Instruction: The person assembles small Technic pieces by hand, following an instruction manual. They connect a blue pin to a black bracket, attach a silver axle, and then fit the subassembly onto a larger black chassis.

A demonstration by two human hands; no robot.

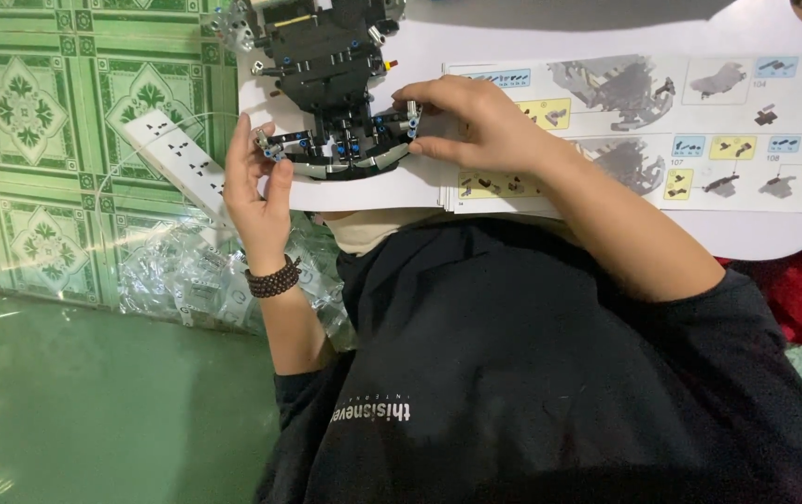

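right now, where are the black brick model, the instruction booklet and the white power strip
black brick model [326,56], head view, on its dark central body
instruction booklet [700,121], head view, on the open right-hand page
white power strip [177,154], head view, on its socket face

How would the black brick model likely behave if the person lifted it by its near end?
The black brick model probably feels light and fairly stiff. Its thin curved front, pinched by the left hand and right hand, could flex or pop apart.

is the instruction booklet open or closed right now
Open. The booklet lies spread flat on the white table, its pages of step diagrams facing up, beside the black model that both hands are working on.
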